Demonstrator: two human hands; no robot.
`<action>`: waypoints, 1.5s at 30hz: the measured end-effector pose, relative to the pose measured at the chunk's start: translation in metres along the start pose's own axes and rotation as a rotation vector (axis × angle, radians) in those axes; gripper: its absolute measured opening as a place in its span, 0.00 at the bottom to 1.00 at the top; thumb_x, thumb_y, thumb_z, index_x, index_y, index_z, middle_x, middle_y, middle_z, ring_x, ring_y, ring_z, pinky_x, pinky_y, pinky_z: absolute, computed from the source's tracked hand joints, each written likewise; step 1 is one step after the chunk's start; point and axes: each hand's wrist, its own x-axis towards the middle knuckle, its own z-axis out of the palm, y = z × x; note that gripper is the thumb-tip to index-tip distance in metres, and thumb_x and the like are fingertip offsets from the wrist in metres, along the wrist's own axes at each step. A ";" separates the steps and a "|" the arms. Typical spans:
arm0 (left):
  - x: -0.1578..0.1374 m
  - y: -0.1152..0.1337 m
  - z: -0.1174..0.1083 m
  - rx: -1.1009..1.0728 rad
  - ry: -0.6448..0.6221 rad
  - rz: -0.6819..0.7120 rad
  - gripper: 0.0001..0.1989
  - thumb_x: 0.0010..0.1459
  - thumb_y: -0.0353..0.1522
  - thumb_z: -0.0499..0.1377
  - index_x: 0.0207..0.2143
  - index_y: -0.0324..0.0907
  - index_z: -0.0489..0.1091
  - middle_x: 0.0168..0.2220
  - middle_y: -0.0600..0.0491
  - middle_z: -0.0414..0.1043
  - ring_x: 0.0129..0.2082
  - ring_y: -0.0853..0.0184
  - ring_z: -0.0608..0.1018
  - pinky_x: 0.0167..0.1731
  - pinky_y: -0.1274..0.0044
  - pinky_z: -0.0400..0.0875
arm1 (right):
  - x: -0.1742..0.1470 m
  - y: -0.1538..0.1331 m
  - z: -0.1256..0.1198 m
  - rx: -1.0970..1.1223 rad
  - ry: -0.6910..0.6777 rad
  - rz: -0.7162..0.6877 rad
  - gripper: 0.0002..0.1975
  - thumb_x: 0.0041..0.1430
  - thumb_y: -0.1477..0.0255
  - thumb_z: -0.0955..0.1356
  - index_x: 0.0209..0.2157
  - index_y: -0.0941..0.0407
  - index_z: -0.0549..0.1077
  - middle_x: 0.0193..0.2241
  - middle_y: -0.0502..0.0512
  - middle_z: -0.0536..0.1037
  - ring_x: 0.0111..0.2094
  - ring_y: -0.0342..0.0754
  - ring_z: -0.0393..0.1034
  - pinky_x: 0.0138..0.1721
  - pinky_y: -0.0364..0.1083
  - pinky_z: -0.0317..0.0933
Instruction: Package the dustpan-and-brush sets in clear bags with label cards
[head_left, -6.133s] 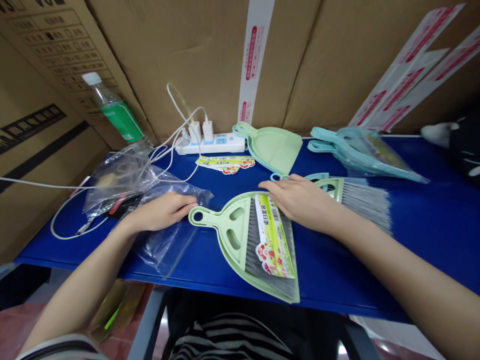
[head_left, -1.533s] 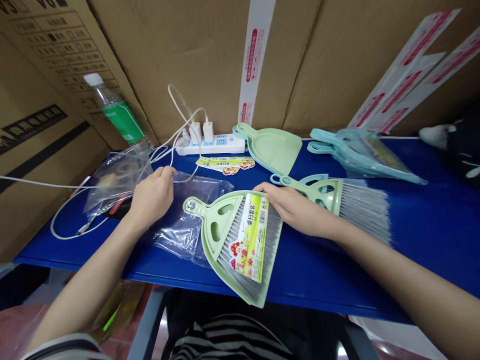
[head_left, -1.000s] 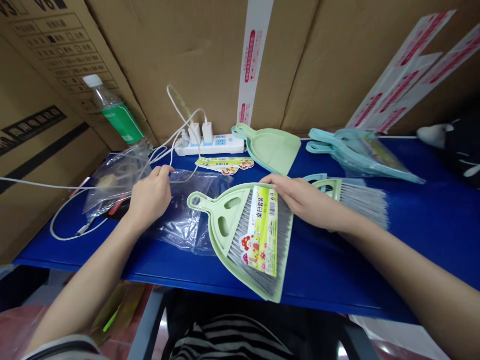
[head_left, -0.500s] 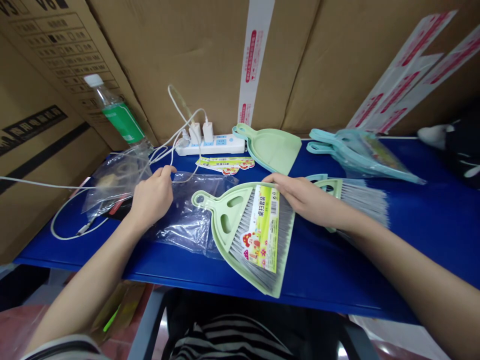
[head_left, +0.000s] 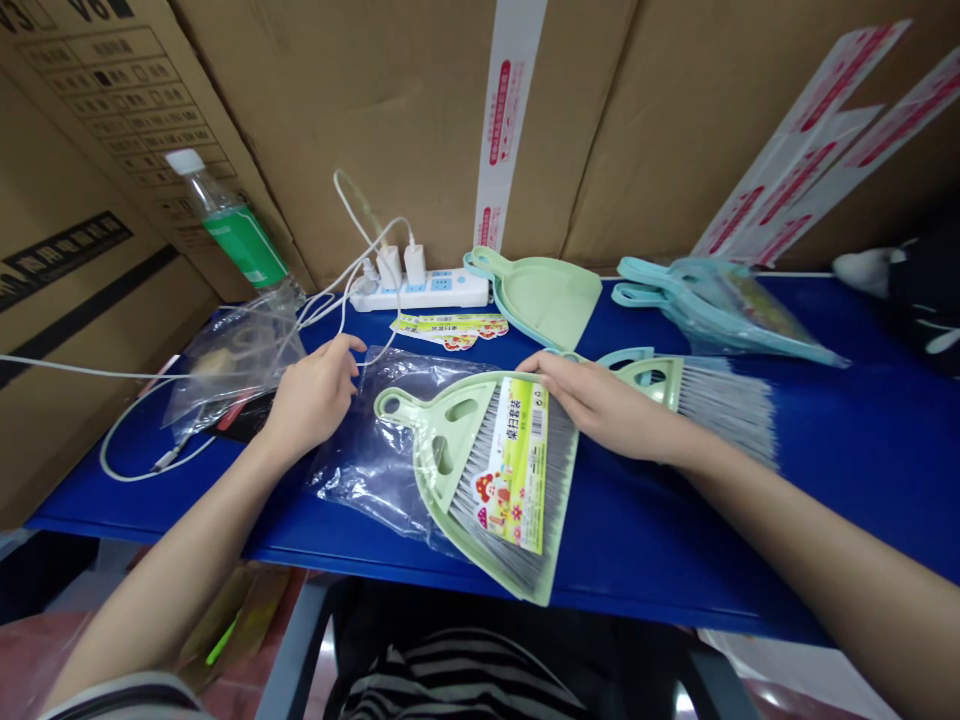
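Note:
My right hand [head_left: 581, 400] grips the far edge of a pale green dustpan [head_left: 431, 478]. A matching brush with grey bristles [head_left: 486, 470] is nested in it, with a printed yellow-green label card [head_left: 517, 470] on top. The dustpan's handle end points left and overlaps a clear plastic bag [head_left: 360, 465]; I cannot tell whether it is inside the bag. At the bag's left upper edge, my left hand [head_left: 313, 395] is closed with curled fingers, pinching the bag. Its fingertips are partly hidden.
Behind lie more label cards [head_left: 450, 328], stacked dustpans [head_left: 551, 295] and a bagged blue set [head_left: 727, 300]. Loose brushes [head_left: 724, 395] lie right of my right hand. A power strip [head_left: 442, 288] with white cables, a bottle [head_left: 244, 240] and another clear bag [head_left: 225, 350] stand left. Cardboard boxes [head_left: 390, 110] wall the back.
My right hand has shifted the dustpan and brush slightly left and toward me, further over the bag. My left hand has moved a little right, its fingers turned more toward the dustpan.

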 end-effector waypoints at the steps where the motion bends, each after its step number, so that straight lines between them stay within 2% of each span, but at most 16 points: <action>1: 0.000 0.000 0.000 -0.040 0.003 0.013 0.13 0.60 0.27 0.44 0.43 0.41 0.64 0.32 0.53 0.74 0.25 0.66 0.79 0.30 0.75 0.69 | 0.000 0.001 0.001 -0.006 0.004 0.009 0.09 0.66 0.68 0.53 0.38 0.52 0.61 0.29 0.53 0.73 0.30 0.49 0.68 0.32 0.47 0.59; 8: -0.001 0.005 0.001 -0.183 -0.009 0.067 0.10 0.62 0.30 0.43 0.39 0.43 0.63 0.28 0.56 0.70 0.23 0.68 0.78 0.28 0.77 0.68 | -0.001 0.000 0.010 -0.002 0.050 0.033 0.09 0.67 0.67 0.53 0.38 0.52 0.60 0.28 0.52 0.72 0.29 0.49 0.66 0.32 0.48 0.59; 17: 0.002 0.000 0.002 -0.097 -0.081 0.028 0.12 0.58 0.30 0.44 0.42 0.42 0.63 0.28 0.55 0.71 0.24 0.66 0.77 0.28 0.76 0.68 | 0.001 0.004 0.013 0.023 0.028 0.072 0.09 0.66 0.67 0.54 0.38 0.51 0.62 0.28 0.51 0.72 0.30 0.49 0.68 0.33 0.48 0.61; 22: 0.003 -0.002 -0.002 -0.010 -0.113 0.001 0.11 0.57 0.31 0.47 0.41 0.43 0.63 0.23 0.57 0.70 0.23 0.64 0.75 0.27 0.75 0.66 | 0.002 0.003 0.012 0.116 -0.020 0.190 0.09 0.64 0.67 0.55 0.39 0.52 0.63 0.27 0.50 0.72 0.20 0.45 0.66 0.25 0.47 0.61; 25: 0.002 -0.001 -0.003 -0.109 -0.181 -0.010 0.11 0.58 0.31 0.46 0.42 0.43 0.62 0.19 0.60 0.68 0.20 0.65 0.75 0.25 0.76 0.66 | 0.002 0.000 0.011 0.148 -0.027 0.220 0.10 0.64 0.66 0.56 0.38 0.53 0.65 0.25 0.48 0.72 0.15 0.42 0.63 0.22 0.45 0.58; 28: 0.001 0.003 -0.004 -0.275 -0.221 -0.004 0.09 0.59 0.32 0.47 0.42 0.43 0.60 0.18 0.61 0.69 0.18 0.68 0.74 0.23 0.78 0.66 | 0.002 0.000 0.008 0.102 0.011 0.207 0.10 0.63 0.66 0.57 0.36 0.53 0.67 0.23 0.46 0.72 0.14 0.41 0.61 0.22 0.44 0.57; 33: -0.001 0.004 -0.003 -0.497 -0.211 -0.019 0.09 0.59 0.33 0.50 0.43 0.43 0.58 0.23 0.59 0.72 0.16 0.71 0.74 0.20 0.79 0.69 | 0.004 0.006 0.003 -0.041 0.152 0.117 0.11 0.61 0.67 0.58 0.33 0.52 0.69 0.23 0.50 0.73 0.23 0.46 0.67 0.26 0.44 0.57; 39: -0.001 0.002 -0.002 -0.665 -0.256 -0.038 0.18 0.53 0.33 0.55 0.47 0.44 0.57 0.31 0.54 0.75 0.24 0.67 0.80 0.25 0.76 0.76 | 0.004 0.007 0.004 -0.040 0.133 0.115 0.11 0.61 0.67 0.58 0.33 0.53 0.70 0.23 0.50 0.73 0.23 0.45 0.65 0.25 0.44 0.56; 45: 0.000 0.000 -0.002 -0.731 -0.281 -0.042 0.21 0.52 0.36 0.58 0.47 0.43 0.58 0.32 0.53 0.76 0.24 0.66 0.80 0.25 0.76 0.78 | 0.002 0.006 0.005 0.048 0.079 0.182 0.11 0.62 0.68 0.57 0.34 0.53 0.69 0.23 0.47 0.71 0.16 0.41 0.59 0.22 0.44 0.55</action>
